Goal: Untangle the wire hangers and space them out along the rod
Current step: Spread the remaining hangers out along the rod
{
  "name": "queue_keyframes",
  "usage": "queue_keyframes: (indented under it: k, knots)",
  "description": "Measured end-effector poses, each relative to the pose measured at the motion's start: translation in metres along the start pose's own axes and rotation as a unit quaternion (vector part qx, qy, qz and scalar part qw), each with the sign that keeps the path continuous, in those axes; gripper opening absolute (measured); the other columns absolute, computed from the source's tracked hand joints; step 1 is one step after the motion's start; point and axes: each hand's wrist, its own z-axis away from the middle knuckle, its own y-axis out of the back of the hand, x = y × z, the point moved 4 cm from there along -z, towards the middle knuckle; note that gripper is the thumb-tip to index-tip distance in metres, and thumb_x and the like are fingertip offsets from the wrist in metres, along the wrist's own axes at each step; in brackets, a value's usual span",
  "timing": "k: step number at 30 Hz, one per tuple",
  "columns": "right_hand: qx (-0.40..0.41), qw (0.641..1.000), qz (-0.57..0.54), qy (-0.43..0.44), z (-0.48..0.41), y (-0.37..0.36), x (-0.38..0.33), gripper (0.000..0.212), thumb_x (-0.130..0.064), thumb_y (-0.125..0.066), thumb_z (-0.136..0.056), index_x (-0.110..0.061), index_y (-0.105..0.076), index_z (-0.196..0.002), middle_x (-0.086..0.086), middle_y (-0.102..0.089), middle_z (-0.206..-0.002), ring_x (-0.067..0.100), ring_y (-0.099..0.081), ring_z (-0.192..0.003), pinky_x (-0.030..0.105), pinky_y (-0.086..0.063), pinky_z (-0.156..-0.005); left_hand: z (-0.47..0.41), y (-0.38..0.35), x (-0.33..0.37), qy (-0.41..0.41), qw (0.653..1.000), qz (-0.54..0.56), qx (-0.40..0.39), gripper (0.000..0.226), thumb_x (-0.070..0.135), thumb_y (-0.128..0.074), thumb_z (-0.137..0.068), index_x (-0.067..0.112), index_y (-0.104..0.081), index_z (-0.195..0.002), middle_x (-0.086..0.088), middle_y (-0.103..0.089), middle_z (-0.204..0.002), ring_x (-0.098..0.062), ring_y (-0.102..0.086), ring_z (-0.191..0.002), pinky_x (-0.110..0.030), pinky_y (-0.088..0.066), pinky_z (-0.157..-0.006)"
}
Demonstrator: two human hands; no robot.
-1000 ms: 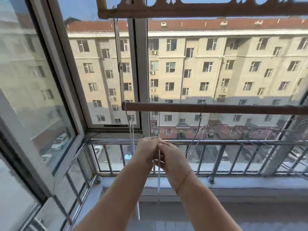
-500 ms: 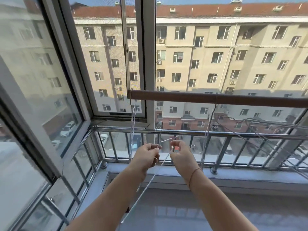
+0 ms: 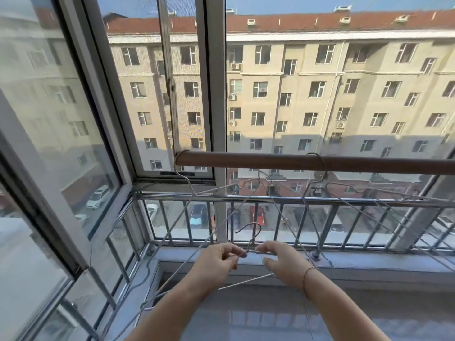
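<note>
One hanger point(image 3: 246, 281) (unhooked), L hand point(image 3: 216, 263), R hand point(image 3: 283, 264) pinching, 1 rod point(image 3: 270, 160)

1. A brown rod point(image 3: 270, 160) runs across the window, above a metal railing point(image 3: 344, 202).
2. Lower down, the left hand point(image 3: 219, 263) and right hand point(image 3: 283, 262) each pinch a loose wire hanger point(image 3: 251, 242), one on either side of its neck. Its hook points up, well below the rod.
3. One hanger point(image 3: 190, 187) hooks over the rod's left end. A second hanger point(image 3: 325, 168) hooks on farther right, near a tangled bunch point(image 3: 384, 196) of wires.
4. A thin bracelet point(image 3: 307, 271) circles the right wrist.
</note>
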Motion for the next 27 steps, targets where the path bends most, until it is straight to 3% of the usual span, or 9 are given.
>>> queue_keyframes:
  k: [4,7,10,13,15,18,20,27]
  knots:
    - [-0.026,0.999,0.0,-0.023,0.011,-0.001,0.012,0.029,-0.012,-0.05,-0.084,-0.036,-0.055,-0.069,0.001,-0.071,-0.093,0.014,-0.061,-0.081,0.024,-0.046,-0.071,0.002,-0.011,0.001,-0.005,1.0,-0.011,-0.021,0.028,0.007,-0.054,-0.09,0.03,-0.065,-0.077,0.024,-0.066,-0.063,0.011,-0.056,-0.064,-0.007,-0.043,-0.068]
    - [-0.04,0.998,-0.038,-0.035,0.02,0.002,0.016,0.031,-0.009,-0.047,-0.083,-0.031,-0.058,-0.065,-0.007,-0.065,-0.064,0.011,-0.054,-0.063,0.023,-0.045,-0.064,0.004,-0.014,0.004,-0.025,0.999,-0.047,0.004,0.029,0.009,-0.055,-0.089,0.032,-0.063,-0.074,0.019,-0.069,-0.075,0.013,-0.057,-0.068,-0.008,-0.041,-0.07]
    - [-0.039,0.995,-0.093,-0.026,0.031,0.006,0.013,0.03,-0.004,-0.046,-0.084,-0.026,-0.06,-0.068,-0.008,-0.06,-0.049,0.007,-0.054,-0.055,0.025,-0.046,-0.063,0.008,-0.009,0.009,-0.055,0.987,-0.093,0.122,0.022,0.016,-0.061,-0.085,0.036,-0.057,-0.076,0.009,-0.065,-0.091,0.002,-0.055,-0.082,-0.004,-0.037,-0.067]
    - [-0.023,0.982,-0.182,-0.035,0.045,0.007,0.006,0.025,0.001,-0.042,-0.086,-0.013,-0.059,-0.075,-0.003,-0.056,-0.045,0.01,-0.051,-0.043,0.022,-0.044,-0.049,0.013,-0.008,0.015,-0.072,0.977,-0.056,0.19,0.016,0.019,-0.065,-0.083,0.03,-0.058,-0.074,0.007,-0.061,-0.077,-0.006,-0.054,-0.071,-0.009,-0.039,-0.06]
    - [-0.014,0.971,-0.234,-0.042,0.053,0.008,0.001,0.022,0.003,-0.039,-0.089,-0.007,-0.057,-0.08,0.0,-0.054,-0.046,0.011,-0.05,-0.039,0.02,-0.044,-0.043,0.013,-0.014,0.019,-0.062,0.984,-0.005,0.168,0.012,0.022,-0.063,-0.085,0.021,-0.062,-0.073,0.004,-0.063,-0.066,-0.007,-0.054,-0.062,-0.011,-0.042,-0.057]
    - [-0.006,0.945,-0.325,-0.047,0.06,0.01,-0.008,0.021,0.003,-0.038,-0.092,-0.004,-0.056,-0.084,0.006,-0.052,-0.051,0.012,-0.05,-0.041,0.022,-0.047,-0.043,0.01,-0.028,0.027,-0.05,0.988,0.105,0.103,0.021,0.024,-0.056,-0.091,0.013,-0.069,-0.08,-0.002,-0.069,-0.069,-0.01,-0.059,-0.064,-0.022,-0.049,-0.065]
    - [0.005,0.928,-0.37,-0.036,0.063,0.015,-0.017,0.02,0.002,-0.039,-0.093,-0.004,-0.056,-0.087,0.007,-0.053,-0.052,0.014,-0.05,-0.046,0.024,-0.049,-0.047,0.01,-0.033,0.04,-0.056,0.981,0.173,0.074,0.024,0.021,-0.055,-0.092,0.007,-0.07,-0.079,-0.002,-0.069,-0.067,-0.011,-0.059,-0.064,-0.023,-0.047,-0.065]
    - [0.062,0.913,-0.4,0.044,0.072,0.05,-0.056,0.012,-0.009,-0.049,-0.092,-0.006,-0.061,-0.096,0.005,-0.055,-0.053,0.014,-0.052,-0.049,0.023,-0.038,-0.046,0.01,-0.018,0.097,-0.099,0.96,0.254,0.065,0.013,0.015,-0.062,-0.087,0.004,-0.068,-0.087,-0.002,-0.064,-0.066,-0.013,-0.063,-0.067,-0.021,-0.053,-0.067]
